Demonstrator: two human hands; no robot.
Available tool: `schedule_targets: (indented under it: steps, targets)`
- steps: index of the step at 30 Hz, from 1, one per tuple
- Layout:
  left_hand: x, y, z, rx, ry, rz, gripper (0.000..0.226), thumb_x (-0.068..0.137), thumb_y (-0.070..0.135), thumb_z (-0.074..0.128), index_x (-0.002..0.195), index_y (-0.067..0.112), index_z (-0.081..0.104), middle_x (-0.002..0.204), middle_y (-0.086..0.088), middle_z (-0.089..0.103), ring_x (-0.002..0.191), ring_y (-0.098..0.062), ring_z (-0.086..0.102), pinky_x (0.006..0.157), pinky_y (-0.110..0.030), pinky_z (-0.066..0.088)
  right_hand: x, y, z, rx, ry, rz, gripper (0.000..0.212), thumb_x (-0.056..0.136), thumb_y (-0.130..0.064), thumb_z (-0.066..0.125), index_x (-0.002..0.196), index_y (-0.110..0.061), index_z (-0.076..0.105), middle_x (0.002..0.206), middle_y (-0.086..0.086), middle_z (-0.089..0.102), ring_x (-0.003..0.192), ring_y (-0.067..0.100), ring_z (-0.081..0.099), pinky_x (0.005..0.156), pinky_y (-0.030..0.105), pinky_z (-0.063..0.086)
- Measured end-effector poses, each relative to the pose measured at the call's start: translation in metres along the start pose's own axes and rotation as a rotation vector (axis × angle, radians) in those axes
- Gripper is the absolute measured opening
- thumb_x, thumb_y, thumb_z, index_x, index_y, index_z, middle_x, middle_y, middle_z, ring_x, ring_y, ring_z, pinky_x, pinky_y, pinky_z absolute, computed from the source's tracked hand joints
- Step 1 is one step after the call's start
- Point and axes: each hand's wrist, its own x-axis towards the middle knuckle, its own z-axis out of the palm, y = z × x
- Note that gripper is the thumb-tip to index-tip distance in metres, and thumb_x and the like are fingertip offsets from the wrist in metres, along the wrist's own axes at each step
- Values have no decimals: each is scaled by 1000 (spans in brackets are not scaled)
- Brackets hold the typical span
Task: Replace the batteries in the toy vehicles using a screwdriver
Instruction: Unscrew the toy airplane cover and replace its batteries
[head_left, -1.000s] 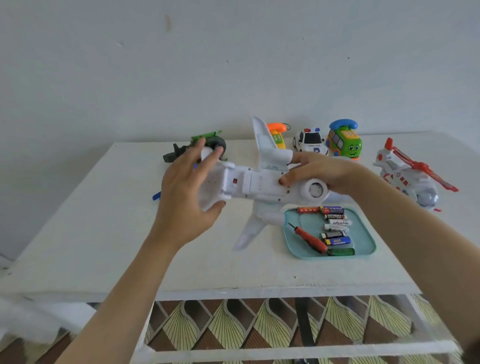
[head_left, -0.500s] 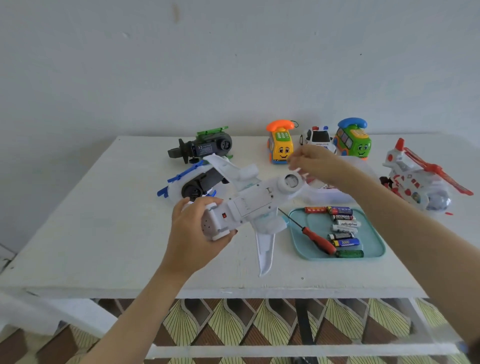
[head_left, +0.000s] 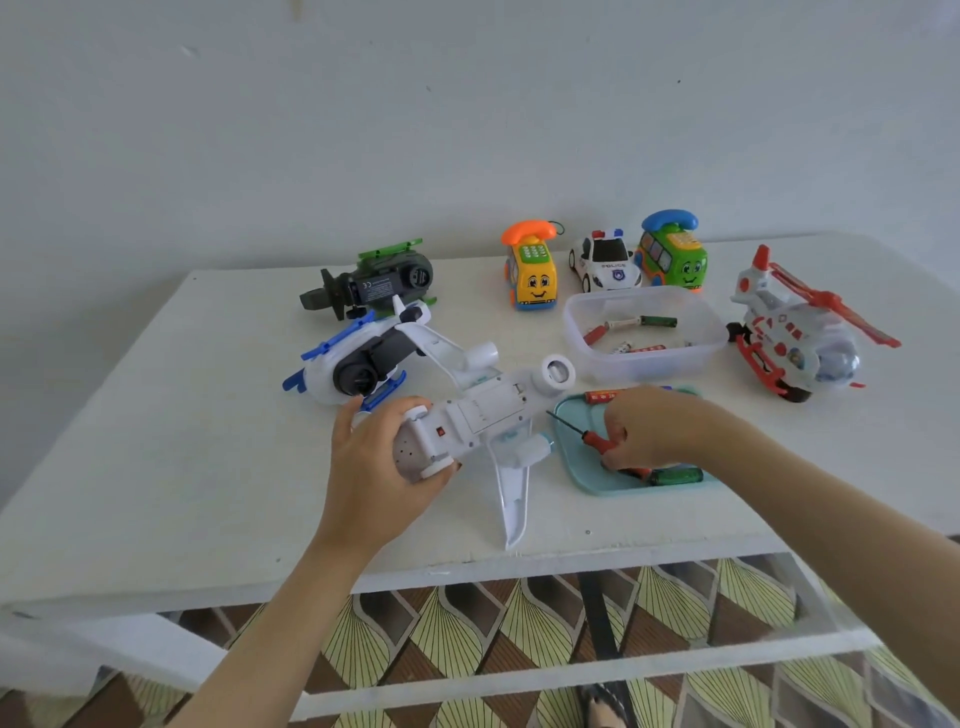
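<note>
While the left grip (head_left: 379, 467) clasps the upturned toy airplane (head_left: 488, 410) at frame centre, the right grip (head_left: 649, 431) pinches the screwdriver (head_left: 592, 439) handle over the teal tray (head_left: 574, 467); recommend a firm hold, belly hatch facing upward.

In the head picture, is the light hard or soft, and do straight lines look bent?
Head view: soft, even light, only faint shadows under the toy plane. Head view: the table edges bow, a wide-lens effect. Head view: the lower left corner is smeared; the middle is sharp.
</note>
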Motion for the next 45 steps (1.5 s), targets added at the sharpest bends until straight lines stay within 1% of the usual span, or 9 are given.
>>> schedule_targets:
  steps: [5, 11, 14, 20, 25, 32, 39, 42, 45]
  targets:
    - [2, 3, 1, -15, -5, -1, 60, 64, 33, 82, 112, 6, 58, 108, 9, 56, 111, 24, 31, 106, -55, 31, -13, 5, -16, 131, 58, 26, 32, 90, -40, 56, 91, -8, 57, 83, 1, 52, 78, 18, 48, 57, 20, 32]
    - [6, -1, 3, -5, -43, -56, 59, 64, 30, 88, 112, 11, 59, 104, 16, 56, 98, 11, 41, 114, -53, 22, -23, 13, -37, 488, 587, -126, 29, 65, -40, 76, 82, -18, 67, 77, -13, 64, 77, 11, 62, 73, 29, 53]
    - [5, -2, 2, -33, -67, -74, 59, 65, 36, 79, 115, 13, 57, 106, 16, 56, 99, 10, 43, 116, -46, 15, -29, 7, -44, 652, 762, -207, 17, 75, -23, 77, 86, -17, 66, 76, -13, 68, 72, 3, 65, 78, 33, 57]
    - [5, 3, -2, -8, -71, -26, 72, 57, 22, 93, 116, 7, 54, 111, 11, 49, 113, -5, 41, 111, -49, 17, -36, -24, -44, 1044, 848, -358, 34, 84, 4, 64, 112, -14, 57, 74, -11, 69, 67, 3, 68, 75, 19, 55]
    - [6, 3, 4, -15, -35, -111, 64, 59, 25, 92, 112, 6, 61, 106, 0, 64, 105, -7, 47, 114, -44, 19, -27, -42, -35, 1094, 878, -334, 34, 85, 4, 61, 110, -18, 56, 79, -10, 67, 74, 7, 71, 81, 33, 57]
    - [1, 10, 1, 49, 12, -123, 59, 57, 28, 93, 104, 4, 64, 98, -4, 67, 97, -12, 54, 105, -49, 34, -22, -43, -29, 1221, 1069, -266, 28, 89, 4, 53, 105, -19, 49, 81, -6, 57, 70, 10, 69, 72, 24, 56]
    - [4, 32, -5, -41, 179, -280, 66, 61, 53, 82, 103, 6, 60, 90, 7, 52, 85, -12, 44, 83, -42, 46, -16, -31, -37, 2294, 710, -22, 19, 97, 2, 36, 87, -11, 46, 72, 8, 55, 69, 20, 62, 80, 37, 55]
    - [11, 35, -8, -30, 275, -304, 66, 64, 61, 70, 99, 6, 60, 84, 5, 54, 78, -11, 42, 83, -39, 42, -7, -29, -32, 2109, 531, 110, 20, 94, -4, 48, 77, -14, 44, 64, 4, 41, 51, 13, 42, 51, 24, 45]
    - [15, 41, -8, -15, 365, -274, 63, 67, 56, 70, 100, 4, 59, 87, 4, 54, 82, -6, 39, 87, -34, 37, 0, -39, -24, 1641, 274, 136, 22, 88, -30, 66, 94, -13, 52, 77, 3, 55, 51, 10, 38, 43, 20, 37]
